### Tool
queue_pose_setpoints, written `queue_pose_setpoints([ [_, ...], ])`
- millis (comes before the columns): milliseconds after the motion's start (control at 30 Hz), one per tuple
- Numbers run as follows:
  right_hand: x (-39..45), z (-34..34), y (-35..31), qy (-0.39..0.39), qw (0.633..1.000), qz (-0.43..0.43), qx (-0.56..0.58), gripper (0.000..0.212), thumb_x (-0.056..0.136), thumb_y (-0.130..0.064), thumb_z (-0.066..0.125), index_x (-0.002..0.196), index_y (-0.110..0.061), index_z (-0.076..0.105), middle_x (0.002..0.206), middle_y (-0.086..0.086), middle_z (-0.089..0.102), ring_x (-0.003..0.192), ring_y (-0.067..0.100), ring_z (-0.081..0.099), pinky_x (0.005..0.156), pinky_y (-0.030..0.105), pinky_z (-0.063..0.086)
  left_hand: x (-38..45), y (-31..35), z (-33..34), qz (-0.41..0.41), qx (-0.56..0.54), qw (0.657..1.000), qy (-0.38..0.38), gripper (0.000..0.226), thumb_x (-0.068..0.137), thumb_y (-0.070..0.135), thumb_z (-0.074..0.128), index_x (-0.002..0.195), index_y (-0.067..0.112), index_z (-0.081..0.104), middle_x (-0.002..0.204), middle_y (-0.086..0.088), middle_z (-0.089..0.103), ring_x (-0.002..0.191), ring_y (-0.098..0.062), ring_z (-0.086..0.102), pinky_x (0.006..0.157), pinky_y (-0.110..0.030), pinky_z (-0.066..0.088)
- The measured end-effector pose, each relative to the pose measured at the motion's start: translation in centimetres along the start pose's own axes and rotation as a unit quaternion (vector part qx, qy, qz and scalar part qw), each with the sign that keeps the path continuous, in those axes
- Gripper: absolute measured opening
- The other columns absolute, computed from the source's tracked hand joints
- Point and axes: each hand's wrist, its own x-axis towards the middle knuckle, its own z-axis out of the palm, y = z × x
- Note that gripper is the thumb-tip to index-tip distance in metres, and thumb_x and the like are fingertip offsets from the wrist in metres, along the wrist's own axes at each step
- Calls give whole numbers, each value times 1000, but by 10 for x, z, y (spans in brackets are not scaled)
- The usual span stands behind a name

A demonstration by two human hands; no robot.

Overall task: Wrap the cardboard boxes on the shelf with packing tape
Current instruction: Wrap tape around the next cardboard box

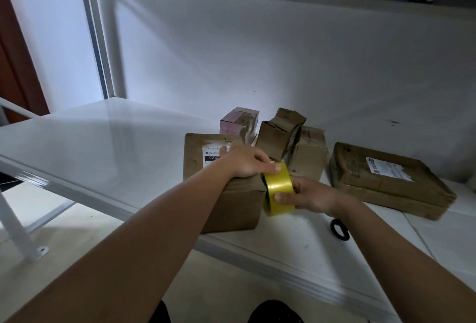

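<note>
A white metal shelf (103, 142) carried a cluster of worn brown cardboard boxes under a second shelf level overhead, with a pale wall behind. Nearest the front edge sat a large brown cardboard box with a white printed label on its top (219, 168), its front face reaching the lip of the shelf. The left hand (247, 161) rested on the top right part of this box, fingers curled and the thumb and forefinger pinched together at the upper rim of a roll of shiny yellow packing tape (279, 188). The roll stood on edge against the right side of the large box, tilted a little, its dark inner core facing left. The right hand (311, 195) gripped the roll from the right, thumb pressed on the yellow outer band and the other fingers wrapped behind it, so both hands closed on the same roll. Whether a strip of tape had been pulled free could not be told. Behind the large box stood a small pink and white carton (238, 121), and just beside it a small brown cardboard box with crumpled open flaps (277, 137) leaned against another squat brown box (310, 155). Well apart to the right lay a flat, wide brown cardboard parcel with a white shipping label (386, 181). A small black ring-shaped object (340, 229) lay on the shelf near the right forearm, close to the front edge. Below the shelf, a pale floor and white frame legs showed.
</note>
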Motion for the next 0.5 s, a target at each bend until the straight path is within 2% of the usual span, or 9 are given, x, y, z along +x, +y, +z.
queue_pose_setpoints([
  [100,-2,0,-1,-9,999,-22,-30,36,91,-23,61,122,-5,56,120,17,62,108,28,60,98,44,45,-1,-3,-2,15,-39,999,26,32,78,65,60,100,42,69,126,11,59,134,-23,32,111,-55,13],
  [200,-3,1,1,-9,999,-33,-39,34,91,-18,62,119,0,56,114,21,62,98,25,59,93,42,46,-5,-2,-4,39,-50,996,56,27,84,53,62,99,34,72,112,13,65,123,-18,46,107,-48,22],
  [267,-6,2,4,-8,999,-37,-19,31,91,-16,62,117,0,57,105,14,63,92,16,58,85,31,47,-9,3,-3,74,-43,993,84,23,88,46,61,96,28,72,103,14,67,114,-14,53,104,-41,23],
  [333,-8,2,6,-12,999,-35,4,28,91,-15,61,115,-2,57,99,4,62,86,9,58,76,18,47,-12,11,-1,114,6,986,123,20,92,41,57,92,27,71,98,13,69,105,-11,56,112,-45,12],
  [367,-9,2,7,-12,999,-34,16,28,91,-15,61,115,-1,57,99,2,62,86,8,58,75,15,47,-12,15,1,130,40,981,135,20,93,39,55,92,26,70,97,12,69,103,-11,56,114,-46,7],
  [500,-14,3,15,11,998,-55,35,28,90,-12,63,112,5,59,96,5,63,84,10,59,74,16,47,-10,30,3,161,174,961,140,16,98,29,42,89,21,53,91,2,68,98,-20,59,113,-39,11],
])
